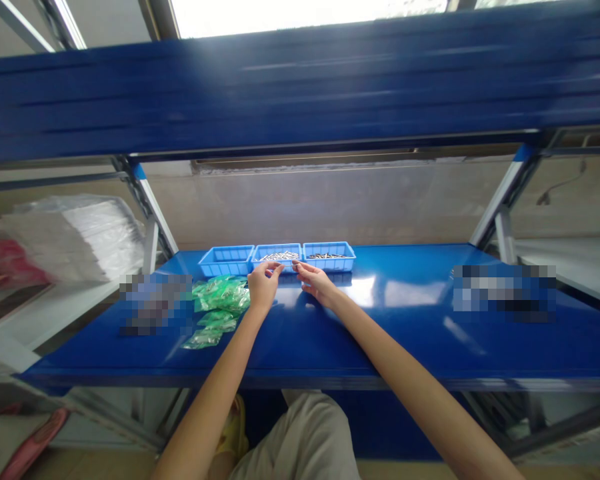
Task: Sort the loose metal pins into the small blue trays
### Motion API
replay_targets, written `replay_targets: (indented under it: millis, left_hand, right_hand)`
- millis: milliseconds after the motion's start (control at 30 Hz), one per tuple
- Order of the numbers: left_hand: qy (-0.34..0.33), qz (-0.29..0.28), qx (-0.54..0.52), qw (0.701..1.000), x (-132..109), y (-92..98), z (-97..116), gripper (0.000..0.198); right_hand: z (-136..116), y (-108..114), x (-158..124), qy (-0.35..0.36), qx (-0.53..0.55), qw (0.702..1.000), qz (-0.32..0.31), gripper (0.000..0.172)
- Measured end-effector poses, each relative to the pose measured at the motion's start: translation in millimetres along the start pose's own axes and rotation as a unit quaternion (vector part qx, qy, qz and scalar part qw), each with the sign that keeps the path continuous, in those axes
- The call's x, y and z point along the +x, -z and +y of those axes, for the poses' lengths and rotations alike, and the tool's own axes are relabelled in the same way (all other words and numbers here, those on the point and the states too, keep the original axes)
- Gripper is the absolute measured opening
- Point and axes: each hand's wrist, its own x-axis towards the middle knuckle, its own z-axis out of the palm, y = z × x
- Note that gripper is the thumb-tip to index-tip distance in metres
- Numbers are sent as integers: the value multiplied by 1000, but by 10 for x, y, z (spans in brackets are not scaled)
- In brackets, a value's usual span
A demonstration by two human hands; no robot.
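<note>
- head view looks down on a glossy blue desk (410,333), with three small blue trays in a row along its far edge.
- left hand (263,285) and right hand (318,281) meet just before the middle tray (279,255); the fingertips of both seem pinched together on something very small, too small to name; whether either truly grips it i cannot tell.
- middle tray holds a heap of small silvery metal parts; the right tray (329,255) holds darker ones; the left tray (226,260) looks empty from here.
- risk, as i judge it: a tiny part pinched between two hands above a slick top could slip, bounce and roll toward the near edge, then drop onto the person's lap or the floor.
- risk: the trays stand touching side by side, so a part let go carelessly could land in the wrong one and mix the sorts.
- green bags (220,303) lie heaped just left of the left hand, some trailing toward the near left corner; a sweep of the left forearm could push them off.
- a low blue shelf (300,87) hangs above and crowds the headroom over the trays.
- blurred patches sit at the left and right ends of the desk; what they are cannot be told.
</note>
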Motion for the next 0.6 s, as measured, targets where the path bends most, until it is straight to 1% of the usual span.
replay_targets:
  millis: [167, 300, 367, 433, 600]
  left_hand:
    - [22, 37, -36, 998, 11, 31, 25, 25]
    - [3, 42, -37, 998, 5, 41, 29, 27]
    - [-8, 38, -32, 999, 1, 42, 30, 27]
    - [-6, 40, -32, 999, 0, 44, 35, 27]
    - [16, 47, -44, 998, 5, 41, 47, 28]
  right_hand:
    - [1, -48, -71, 13, -81, 997, -10, 36]
    - [7, -78, -125, 56, -157, 984, -68, 33]
    - [11, -82, -134, 68, -176, 978, -84, 31]
    - [7, -80, -131, 72, -175, 979, -72, 31]
    - [-42, -65, -96, 56, -107, 993, 9, 35]
